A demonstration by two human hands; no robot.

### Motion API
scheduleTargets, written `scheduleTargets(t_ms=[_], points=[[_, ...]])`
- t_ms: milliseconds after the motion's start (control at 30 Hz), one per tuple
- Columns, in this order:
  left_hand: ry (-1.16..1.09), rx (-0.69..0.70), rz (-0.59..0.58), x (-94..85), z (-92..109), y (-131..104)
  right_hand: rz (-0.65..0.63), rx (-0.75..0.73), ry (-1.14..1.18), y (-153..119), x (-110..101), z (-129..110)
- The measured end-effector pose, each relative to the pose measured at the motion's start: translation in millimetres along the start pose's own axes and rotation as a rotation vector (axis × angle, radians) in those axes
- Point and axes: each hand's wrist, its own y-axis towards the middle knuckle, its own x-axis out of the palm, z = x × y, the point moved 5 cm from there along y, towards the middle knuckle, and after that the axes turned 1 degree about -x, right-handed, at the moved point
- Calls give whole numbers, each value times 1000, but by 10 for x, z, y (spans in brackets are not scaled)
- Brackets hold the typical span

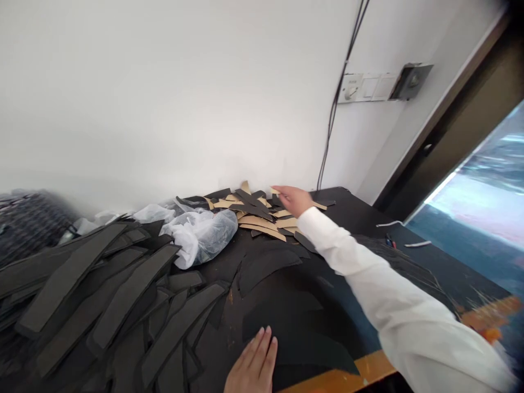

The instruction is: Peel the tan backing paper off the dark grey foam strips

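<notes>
My left hand (252, 364) lies flat, fingers stretched out, on a dark curved sheet (303, 344) near the table's front edge. Farther off by the wall, my right hand (295, 200) pinches a tan strip (274, 190) at its end. Most of that strip is hidden by my fingers. Below and left of this hand is a loose pile of tan and black curved strips (262, 222). More dark curved pieces (268, 265) lie flat between my two hands.
Thick black foam-like strips (123, 284) are heaped at the left. A clear plastic bag (200, 232) sits beside them. A small red-and-blue tool (390, 240) and white strips (417, 244) lie at the right. Cables (333, 109) hang down the wall beside a switch panel (368, 87).
</notes>
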Motion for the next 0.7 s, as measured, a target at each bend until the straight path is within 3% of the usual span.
scheduleTargets(t_ms=[100, 167, 233, 300, 400, 533, 600, 700], points=[[-80, -45, -61, 24, -9, 12, -123, -116, 40, 108, 240, -429], [-127, -72, -100, 76, -38, -14, -213, -184, 59, -18, 405, -619], [-133, -80, -117, 142, -68, -44, -259, -215, 81, -308, 471, -686], [-111, -78, -126, 196, -81, -67, -258, -242, 115, -754, 409, -651], [-92, -82, -139, 220, -66, -80, -190, -235, 151, -1609, 166, -394], [-97, -88, -128, 174, -29, -68, 17, 209, -25, -2686, -147, 328], [-96, -78, -118, 162, -24, -62, 100, 356, -112, -3064, -205, 584], [-93, -52, -91, 173, -35, -58, 138, 409, -179, -3332, -134, 733]])
